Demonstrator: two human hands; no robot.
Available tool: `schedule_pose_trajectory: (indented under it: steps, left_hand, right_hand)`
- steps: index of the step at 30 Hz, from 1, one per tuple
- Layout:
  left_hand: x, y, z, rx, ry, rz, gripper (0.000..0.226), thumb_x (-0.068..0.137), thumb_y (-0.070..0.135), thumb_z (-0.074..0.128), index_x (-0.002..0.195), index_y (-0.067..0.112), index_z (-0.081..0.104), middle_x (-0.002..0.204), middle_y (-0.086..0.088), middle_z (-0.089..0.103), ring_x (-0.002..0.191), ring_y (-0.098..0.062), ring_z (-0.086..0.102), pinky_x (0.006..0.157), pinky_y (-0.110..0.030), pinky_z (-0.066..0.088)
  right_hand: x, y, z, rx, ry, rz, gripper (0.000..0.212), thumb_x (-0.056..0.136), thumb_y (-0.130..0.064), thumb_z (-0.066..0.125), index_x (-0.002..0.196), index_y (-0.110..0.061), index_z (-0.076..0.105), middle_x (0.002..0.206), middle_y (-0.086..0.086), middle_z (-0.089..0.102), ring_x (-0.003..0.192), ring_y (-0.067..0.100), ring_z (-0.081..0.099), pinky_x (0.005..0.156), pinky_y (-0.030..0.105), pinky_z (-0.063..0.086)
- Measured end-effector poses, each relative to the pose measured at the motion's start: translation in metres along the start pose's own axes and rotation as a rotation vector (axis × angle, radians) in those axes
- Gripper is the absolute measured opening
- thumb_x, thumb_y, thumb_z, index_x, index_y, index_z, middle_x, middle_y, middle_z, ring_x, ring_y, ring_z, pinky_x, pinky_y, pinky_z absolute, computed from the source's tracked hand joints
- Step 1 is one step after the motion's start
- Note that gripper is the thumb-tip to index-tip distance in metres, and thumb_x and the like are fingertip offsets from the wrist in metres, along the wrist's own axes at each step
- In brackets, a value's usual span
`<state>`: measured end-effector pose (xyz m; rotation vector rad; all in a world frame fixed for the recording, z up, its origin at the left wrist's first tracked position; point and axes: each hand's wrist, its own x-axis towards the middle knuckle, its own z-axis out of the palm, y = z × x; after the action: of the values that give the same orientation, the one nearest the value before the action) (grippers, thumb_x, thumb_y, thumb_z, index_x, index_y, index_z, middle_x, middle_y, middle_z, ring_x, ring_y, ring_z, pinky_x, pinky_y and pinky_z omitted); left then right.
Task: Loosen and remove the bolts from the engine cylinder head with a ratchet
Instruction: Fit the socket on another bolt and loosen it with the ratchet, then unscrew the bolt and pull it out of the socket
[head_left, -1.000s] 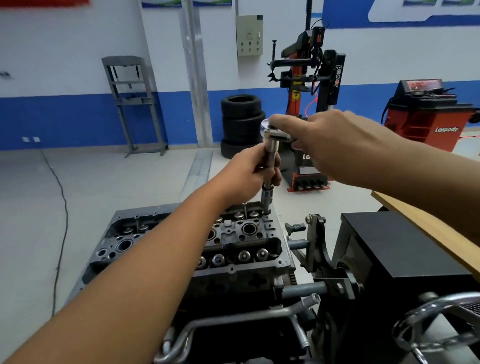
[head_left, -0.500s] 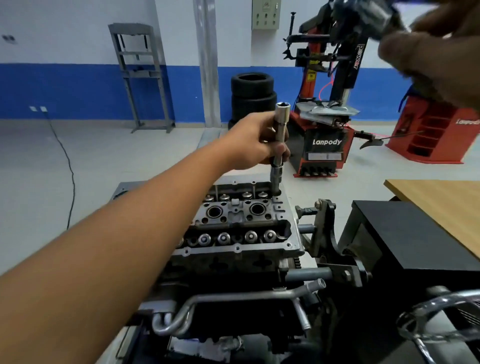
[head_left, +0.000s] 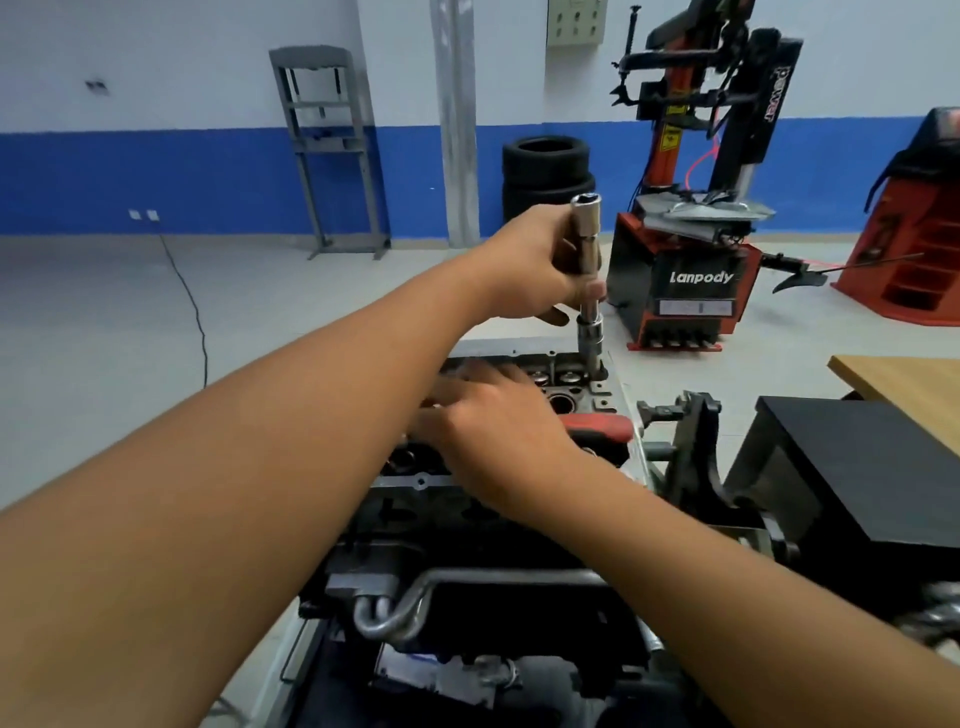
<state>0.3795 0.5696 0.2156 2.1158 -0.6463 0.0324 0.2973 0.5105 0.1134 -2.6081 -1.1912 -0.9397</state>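
- Cylinder head (head_left: 605, 402) sits on a stand in the middle of the view, valve side up, partly hidden by both forearms.
- Left hand (head_left: 530, 262) grips the extension (head_left: 589, 270), which stands upright with its socket seated in the far right corner of the head.
- Right hand (head_left: 488, 421) lies over the head with fingers spread and blurred; whether it grips the red-handled ratchet (head_left: 597, 427) lying there, I cannot tell.
- Ratchet is off the extension, so no turning is under way.
- No removed bolts are visible; most of the job appears to remain.
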Motion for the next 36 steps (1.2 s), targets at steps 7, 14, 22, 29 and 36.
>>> schedule_pose_trajectory:
  steps: [7,14,22,29,36]
  left_hand:
    - [0.003,-0.008,0.01,-0.023,0.023,0.084,0.023,0.093,0.001,0.073,0.1,0.016,0.057,0.106,-0.021,0.071,0.092,-0.029,0.077,0.07,-0.031,0.064]
    - [0.011,-0.019,0.035,-0.175,0.074,0.237,0.012,0.091,-0.004,0.074,0.1,-0.006,0.066,0.085,-0.009,0.067,0.077,-0.023,0.071,0.076,-0.044,0.065]
    - [0.027,-0.042,0.049,-0.395,0.226,0.271,0.03,0.086,-0.01,0.075,0.076,0.004,0.051,0.074,-0.014,0.057,0.071,-0.029,0.06,0.067,-0.048,0.059]
    - [0.022,-0.044,0.052,-0.28,0.173,0.403,0.027,0.087,-0.003,0.077,0.106,-0.015,0.062,0.099,-0.04,0.064,0.086,-0.053,0.067,0.076,-0.061,0.06]
    - [0.011,-0.046,0.045,-0.273,0.012,0.35,0.026,0.104,0.004,0.056,0.127,-0.006,0.064,0.114,-0.025,0.073,0.105,-0.043,0.071,0.095,-0.069,0.053]
  right_hand:
    - [-0.017,-0.011,0.023,0.062,0.084,0.107,0.013,0.093,-0.027,0.067,0.09,-0.015,0.072,0.089,0.003,0.073,0.091,0.037,0.064,0.083,0.044,0.048]
    - [-0.054,0.04,-0.019,0.377,0.798,0.463,0.012,0.095,-0.018,0.068,0.084,-0.015,0.074,0.079,-0.002,0.072,0.073,0.02,0.067,0.068,0.047,0.054]
    - [-0.023,0.103,-0.021,1.153,0.906,0.766,0.007,0.093,-0.015,0.076,0.098,-0.016,0.071,0.082,-0.009,0.076,0.075,0.004,0.072,0.069,0.023,0.058]
    - [-0.013,0.125,-0.028,1.003,0.866,0.692,0.018,0.083,-0.026,0.087,0.084,-0.017,0.072,0.074,-0.004,0.076,0.069,0.014,0.076,0.06,0.028,0.061]
    - [-0.013,0.129,-0.03,0.929,0.747,0.606,0.02,0.102,-0.023,0.066,0.087,-0.014,0.075,0.076,0.002,0.076,0.072,0.017,0.074,0.06,0.032,0.06]
